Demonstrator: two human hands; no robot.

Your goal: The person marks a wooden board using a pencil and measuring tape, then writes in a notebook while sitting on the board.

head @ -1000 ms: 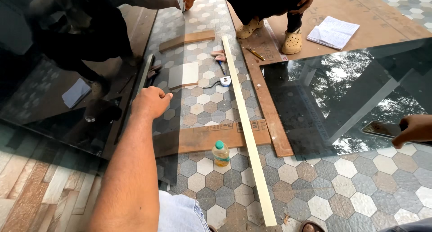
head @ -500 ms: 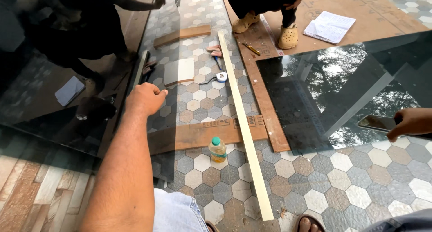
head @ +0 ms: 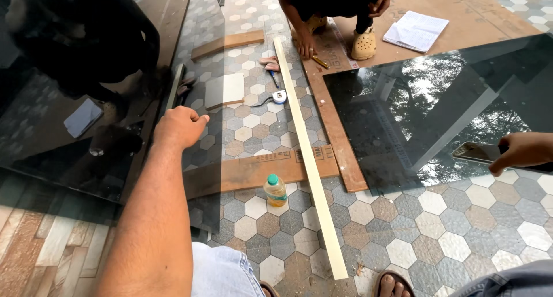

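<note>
Glass sheets lie flat on the hexagon-tiled floor (head: 438, 228): one dark sheet (head: 63, 141) at the left, another (head: 438, 107) at the right, both mirroring trees and sky. Left hand (head: 180, 126) reaches out over the right edge of the left sheet, fingers curled loosely under into a half-fist, holding nothing; whether it touches the glass cannot be told. Right hand (head: 521, 151) sits at the frame's right edge over the right sheet, fingers closed around a phone (head: 475, 152) held flat.

Between the sheets a long pale strip (head: 308, 159) runs away from the person, crossing a brown board (head: 259, 170) that lies sideways. A small bottle (head: 275, 190) with a green cap stands upright just beside that board's near edge. Farther off lie a tape measure (head: 279, 96), a square tile (head: 224, 90) and another board (head: 227, 43). A second person crouches at the top, one hand (head: 304, 43) on the floor near a pencil (head: 320, 61), beside an open notebook (head: 416, 30).
</note>
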